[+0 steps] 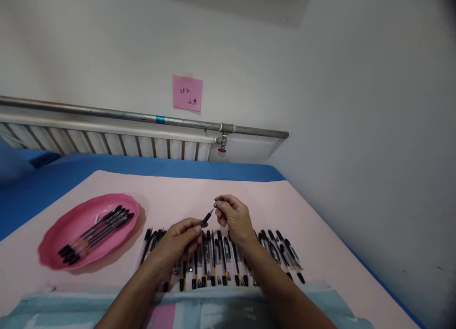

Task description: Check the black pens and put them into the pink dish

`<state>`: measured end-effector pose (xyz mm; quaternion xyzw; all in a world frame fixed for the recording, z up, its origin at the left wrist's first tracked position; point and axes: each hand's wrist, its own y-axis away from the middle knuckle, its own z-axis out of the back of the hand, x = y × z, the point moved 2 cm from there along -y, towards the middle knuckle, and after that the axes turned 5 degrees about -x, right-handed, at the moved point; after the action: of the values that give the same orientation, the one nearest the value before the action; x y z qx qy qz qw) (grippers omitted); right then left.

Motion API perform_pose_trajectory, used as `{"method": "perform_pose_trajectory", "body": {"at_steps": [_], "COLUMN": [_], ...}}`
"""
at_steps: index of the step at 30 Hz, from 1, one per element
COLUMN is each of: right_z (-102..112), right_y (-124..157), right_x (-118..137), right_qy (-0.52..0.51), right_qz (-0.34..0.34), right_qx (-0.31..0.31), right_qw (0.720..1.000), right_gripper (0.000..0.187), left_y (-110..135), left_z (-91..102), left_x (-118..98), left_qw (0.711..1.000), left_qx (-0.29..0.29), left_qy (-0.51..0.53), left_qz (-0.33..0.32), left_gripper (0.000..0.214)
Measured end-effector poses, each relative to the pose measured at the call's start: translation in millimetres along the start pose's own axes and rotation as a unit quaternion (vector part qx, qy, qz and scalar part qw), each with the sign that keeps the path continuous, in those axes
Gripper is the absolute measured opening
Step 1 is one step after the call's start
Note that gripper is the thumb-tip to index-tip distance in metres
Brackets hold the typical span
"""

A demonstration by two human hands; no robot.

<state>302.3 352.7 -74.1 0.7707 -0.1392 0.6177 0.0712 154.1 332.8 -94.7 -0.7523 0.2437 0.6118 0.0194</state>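
Observation:
My left hand (182, 238) is closed around a pen (206, 219), whose dark grip and thin tip point up and to the right. Just past that tip, my right hand (233, 217) pinches with thumb and forefinger. Whatever sits between those fingertips is too small and dark to name. Below both hands lie rows of pen parts on the table: black caps (227, 249), clear barrels with black ends, dark refills (213, 258) and small cone-shaped tips (219, 277). My wrists and forearms hide part of these rows.
At the left, a pink scalloped dish (46, 253) holds several capped pens (103, 231) and a small white piece. A pale pink sheet (171, 189) covers the blue table. Behind it are a radiator (131, 145), a metal pipe (117, 114) and a pink note (187, 92).

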Motion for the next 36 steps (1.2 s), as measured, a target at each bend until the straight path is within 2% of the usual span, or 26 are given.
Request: {"method": "perform_pose_trajectory", "body": {"at_steps": [22,29,36], "right_z": [-2.7,-2.5,-2.8], "right_y": [3.7,3.5,4.9], "right_x": [-4.6,-9.6,-9.5], "right_qy": [0.008,-0.009,0.001], "right_qz": [0.029,0.000,0.010], "right_qx": [0.003,0.045,0.069], "right_qw": [1.000,0.999,0.998], "right_gripper": [0.011,0.011,0.012], "left_y": [-1.0,-0.2,-1.2], "left_z": [3.7,3.9,4.6], "left_x": [0.0,-0.2,-0.2], "left_qw": [1.000,1.000,1.000], "left_qx": [0.006,0.006,0.003], "left_qy": [0.013,0.013,0.024], "left_qz": [-0.005,-0.008,0.001], "left_gripper": [0.025,0.020,0.019]}}
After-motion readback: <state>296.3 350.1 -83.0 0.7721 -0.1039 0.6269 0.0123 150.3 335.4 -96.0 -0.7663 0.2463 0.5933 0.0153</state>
